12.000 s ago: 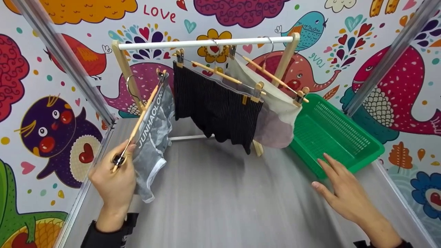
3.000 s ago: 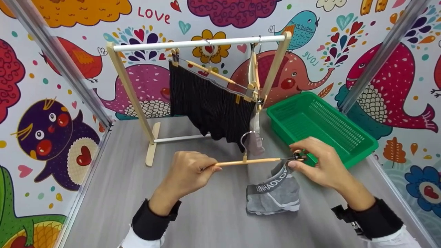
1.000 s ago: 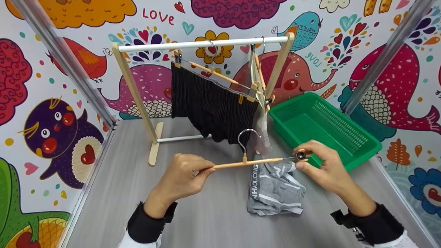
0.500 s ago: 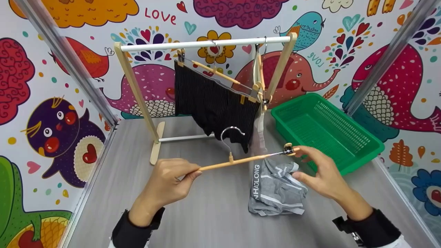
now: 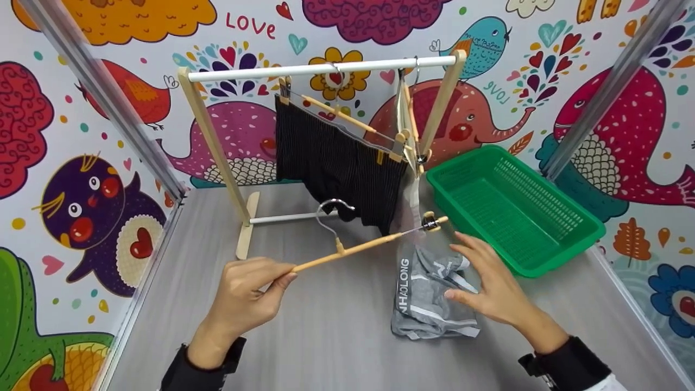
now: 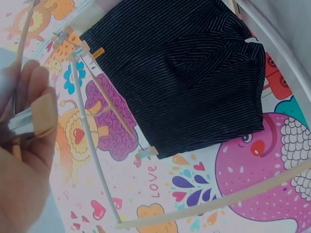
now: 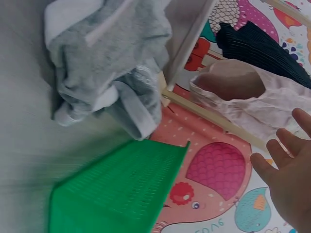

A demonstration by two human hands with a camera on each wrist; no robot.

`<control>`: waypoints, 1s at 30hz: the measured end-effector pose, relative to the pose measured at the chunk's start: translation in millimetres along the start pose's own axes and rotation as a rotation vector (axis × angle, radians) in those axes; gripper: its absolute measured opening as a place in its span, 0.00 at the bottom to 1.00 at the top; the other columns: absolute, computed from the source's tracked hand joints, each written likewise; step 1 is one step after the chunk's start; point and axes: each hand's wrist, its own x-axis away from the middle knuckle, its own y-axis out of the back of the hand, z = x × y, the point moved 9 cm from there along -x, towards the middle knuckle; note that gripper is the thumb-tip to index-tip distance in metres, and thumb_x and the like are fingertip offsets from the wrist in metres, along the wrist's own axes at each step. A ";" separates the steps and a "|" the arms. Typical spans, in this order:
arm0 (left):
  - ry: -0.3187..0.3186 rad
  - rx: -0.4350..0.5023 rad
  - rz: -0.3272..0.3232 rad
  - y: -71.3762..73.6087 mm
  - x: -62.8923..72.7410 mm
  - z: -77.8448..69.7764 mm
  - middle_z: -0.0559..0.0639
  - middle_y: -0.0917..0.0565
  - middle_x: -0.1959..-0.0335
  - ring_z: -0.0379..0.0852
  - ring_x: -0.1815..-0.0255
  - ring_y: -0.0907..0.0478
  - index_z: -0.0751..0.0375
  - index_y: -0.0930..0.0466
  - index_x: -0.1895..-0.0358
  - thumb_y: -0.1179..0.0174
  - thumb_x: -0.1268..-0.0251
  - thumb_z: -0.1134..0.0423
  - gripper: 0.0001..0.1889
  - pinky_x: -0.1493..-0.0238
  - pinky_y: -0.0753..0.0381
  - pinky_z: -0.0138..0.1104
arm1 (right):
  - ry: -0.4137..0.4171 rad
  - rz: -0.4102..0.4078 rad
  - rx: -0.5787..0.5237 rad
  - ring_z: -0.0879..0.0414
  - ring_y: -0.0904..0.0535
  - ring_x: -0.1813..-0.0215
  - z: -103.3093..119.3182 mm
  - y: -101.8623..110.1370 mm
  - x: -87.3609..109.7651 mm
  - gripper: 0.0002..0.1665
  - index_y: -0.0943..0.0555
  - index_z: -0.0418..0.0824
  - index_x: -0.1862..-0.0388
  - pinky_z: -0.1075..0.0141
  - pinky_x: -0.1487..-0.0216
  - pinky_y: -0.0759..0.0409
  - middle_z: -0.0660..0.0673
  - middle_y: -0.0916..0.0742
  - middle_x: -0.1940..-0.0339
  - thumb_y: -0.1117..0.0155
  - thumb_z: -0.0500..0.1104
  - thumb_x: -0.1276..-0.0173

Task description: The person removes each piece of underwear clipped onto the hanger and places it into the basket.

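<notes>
My left hand [image 5: 244,296] pinches one end of a wooden clip hanger [image 5: 358,248], whose metal hook points up. In the left wrist view, a clip [image 6: 43,114] of this hanger lies against the palm. No garment hangs from the hanger. Grey underpants [image 5: 434,304] with a lettered dark waistband lie crumpled on the table below its far end. Beside them, my right hand [image 5: 497,290] is held with fingers apart and holds nothing; the right wrist view shows its fingers [image 7: 279,153] extended.
Behind stands a small rack with a white rail [image 5: 304,69] and wooden legs. Black striped shorts [image 5: 336,157] and a pale garment [image 7: 286,92] hang there on clip hangers. A green basket [image 5: 583,231] sits at the right, near the patterned wall.
The grey underpants came off the hanger's clips and now lie on the table. My right hand has let go of the hanger's clip end. My left hand has drawn the hanger leftward.
</notes>
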 end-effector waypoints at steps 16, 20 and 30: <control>0.137 -0.122 -0.130 29.0 9.6 17.1 0.51 0.11 0.74 0.47 0.79 0.15 0.67 0.08 0.66 0.28 0.34 0.69 0.04 0.77 0.18 0.33 | -0.187 0.154 0.024 0.26 0.37 0.23 -40.0 -54.4 30.3 0.54 0.26 0.37 0.26 0.23 0.35 0.36 0.34 0.28 0.22 0.17 0.59 0.46; 0.199 -0.166 -0.149 34.3 10.3 20.6 0.51 0.10 0.73 0.48 0.78 0.15 0.67 0.08 0.66 0.26 0.53 0.81 0.10 0.76 0.18 0.32 | -0.204 0.177 0.040 0.24 0.38 0.24 -47.0 -62.3 34.4 0.58 0.27 0.36 0.25 0.22 0.34 0.39 0.31 0.29 0.22 0.18 0.64 0.47; 0.237 -0.237 -0.225 43.1 15.5 26.7 0.55 0.11 0.74 0.49 0.80 0.16 0.70 0.08 0.66 0.25 0.57 0.83 0.12 0.75 0.20 0.29 | -0.230 0.306 0.107 0.22 0.38 0.24 -57.6 -82.3 42.6 0.67 0.31 0.33 0.23 0.23 0.33 0.40 0.25 0.33 0.22 0.21 0.74 0.51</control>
